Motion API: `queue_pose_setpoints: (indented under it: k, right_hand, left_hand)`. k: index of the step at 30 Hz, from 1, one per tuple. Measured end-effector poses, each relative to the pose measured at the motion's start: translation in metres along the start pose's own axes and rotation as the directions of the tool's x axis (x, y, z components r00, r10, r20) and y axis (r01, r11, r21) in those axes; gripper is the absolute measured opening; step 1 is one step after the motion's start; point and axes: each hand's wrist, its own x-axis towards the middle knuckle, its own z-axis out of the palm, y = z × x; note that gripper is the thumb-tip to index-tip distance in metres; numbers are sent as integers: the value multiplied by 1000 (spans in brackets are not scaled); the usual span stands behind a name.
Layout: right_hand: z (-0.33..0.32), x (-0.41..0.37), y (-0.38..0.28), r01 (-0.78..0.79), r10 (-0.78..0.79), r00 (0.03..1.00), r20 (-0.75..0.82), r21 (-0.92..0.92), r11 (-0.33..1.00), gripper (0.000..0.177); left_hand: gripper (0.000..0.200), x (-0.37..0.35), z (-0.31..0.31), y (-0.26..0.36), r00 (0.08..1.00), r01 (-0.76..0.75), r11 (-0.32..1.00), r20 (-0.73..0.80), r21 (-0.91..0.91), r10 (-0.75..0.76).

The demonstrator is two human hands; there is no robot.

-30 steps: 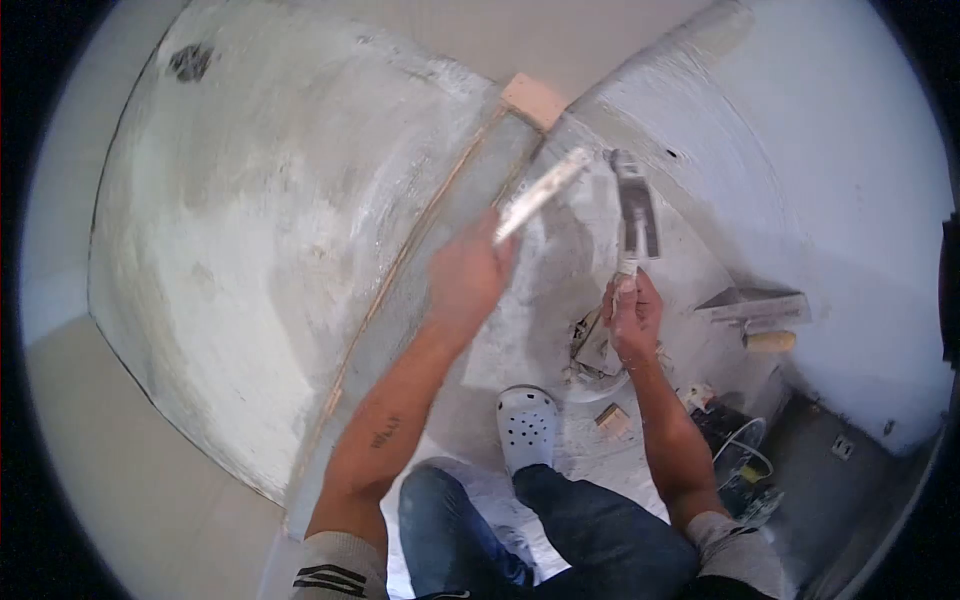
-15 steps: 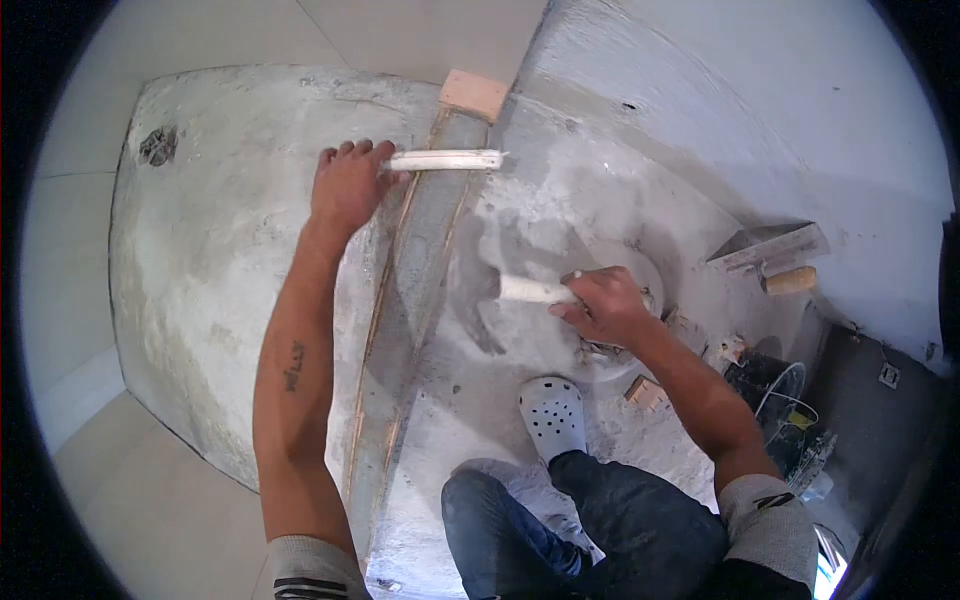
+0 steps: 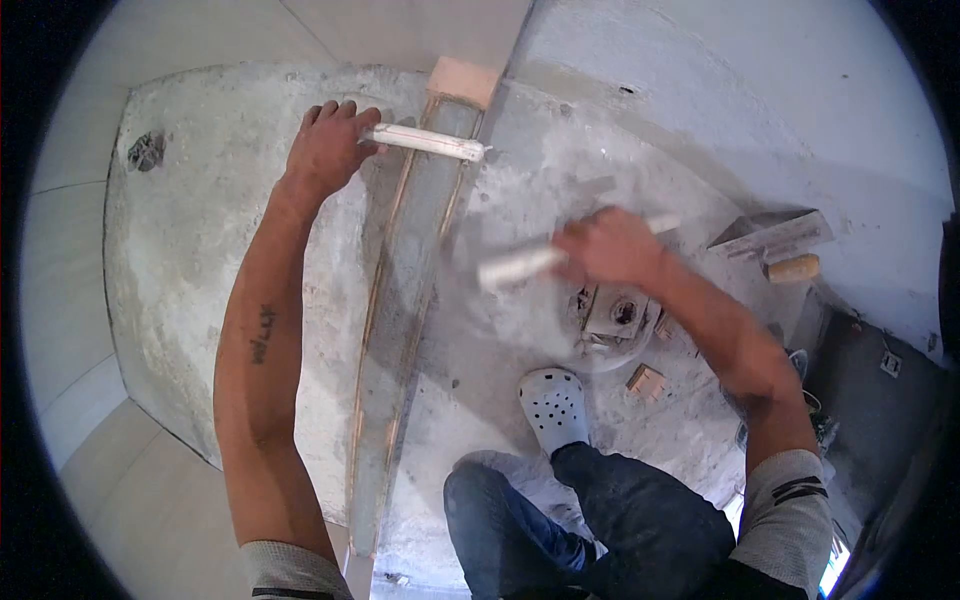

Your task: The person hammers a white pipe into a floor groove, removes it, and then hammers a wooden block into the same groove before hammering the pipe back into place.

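My left hand [image 3: 328, 148] is closed round one end of a narrow white stick [image 3: 428, 140]. The stick reaches across the grey channel-like strip [image 3: 408, 275] in the floor and ends in a small point on the right. To the right, my right hand [image 3: 608, 245] grips a second white stick [image 3: 522, 266], which pokes out on both sides of the fist. It is blurred, so its exact kind does not show. Below that hand is a round recess [image 3: 612, 318] with a drain-like hole. A pinkish block [image 3: 463, 82] sits at the strip's far end.
A metal trowel [image 3: 775, 235] with a wooden handle [image 3: 793, 268] leans near the right wall. A small wooden block [image 3: 646, 382] lies by my shoe [image 3: 553, 408]. Partly behind my right arm is a bucket [image 3: 810, 400]. A dark patch [image 3: 146, 151] marks the left floor.
My left hand and its stick have shifted slightly up and left, and the stick now slopes down to the right. My right hand has moved up, tilting its stick and uncovering the recess.
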Motion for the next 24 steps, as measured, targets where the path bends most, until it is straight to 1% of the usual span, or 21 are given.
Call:
queue_pose_setpoints:
  k: [1, 2, 3, 5, 6, 8, 9, 11, 12, 14, 15, 17, 18, 20, 21, 22, 23, 24]
  right_hand:
    - [6, 7, 15, -187, 189, 979, -79, 25, 982, 45]
    - [6, 12, 20, -363, 368, 917, -156, 58, 930, 44]
    - [8, 13, 18, -356, 359, 919, -162, 49, 933, 44]
    - [10, 9, 0, -406, 413, 910, -47, 108, 907, 46]
    - [8, 6, -3, -404, 411, 911, -45, 104, 909, 46]
    - [1, 2, -7, -176, 178, 984, -27, 57, 983, 45]
    - [1, 3, 0, -175, 177, 984, -24, 61, 983, 45]
    - [2, 8, 15, -262, 262, 963, -57, 7, 965, 43]
    - [6, 8, 12, -260, 260, 964, -57, 6, 965, 43]
    - [10, 16, 9, -442, 449, 889, -91, 91, 893, 42]
    - [14, 11, 3, -441, 448, 890, -87, 88, 893, 42]
    - [12, 8, -10, -277, 288, 954, -86, 120, 953, 41]
    - [11, 7, -9, -281, 292, 953, -77, 131, 951, 41]
    - [5, 11, 6, -78, 79, 996, -33, 8, 997, 51]
    - [7, 12, 11, -80, 81, 996, -34, 12, 997, 51]
    - [9, 17, 16, -306, 306, 951, -34, 26, 952, 52]
    - [9, 23, 21, -512, 513, 858, -38, 36, 858, 52]
    - [13, 26, 21, -502, 502, 863, -52, 24, 865, 52]
  left_hand:
    - [34, 1, -4, 2, 1000, 12, 1000, 26, -12, -12]
    - [34, 2, -8, 3, 999, 28, 999, 46, -22, -27]
    - [34, 4, -9, 2, 999, 37, 999, 37, -20, -36]
    - [35, 0, -5, 3, 999, 45, 999, 30, -30, -44]
    - [35, 0, -4, 3, 998, 49, 998, 29, -33, -48]
    - [34, -2, -1, 2, 999, 32, 999, -25, -20, -33]
    - [34, -1, 0, 1, 999, 33, 999, -20, -22, -33]
    - [34, -1, 0, 2, 999, 44, 999, -22, -8, -44]
    - [34, -2, 0, 4, 999, 46, 999, -22, -9, -46]
    - [34, 0, -6, 6, 996, 88, 996, 23, -13, -88]
    - [34, -1, -5, 7, 996, 91, 996, 24, -18, -91]
    - [35, 0, -1, 5, 996, 88, 996, -13, 6, -88]
    - [35, -2, 2, 5, 997, 83, 997, 0, 2, -83]
    - [36, 2, -2, 4, 997, 76, 997, 36, -12, -75]
    - [36, 1, 0, 6, 997, 73, 997, 39, -11, -72]
    - [36, 1, -1, 8, 996, 80, 997, 24, 9, -80]
    - [37, 2, -4, 6, 996, 93, 995, 2, 30, -93]
    - [37, 5, -6, 3, 994, 107, 994, -14, 35, -106]
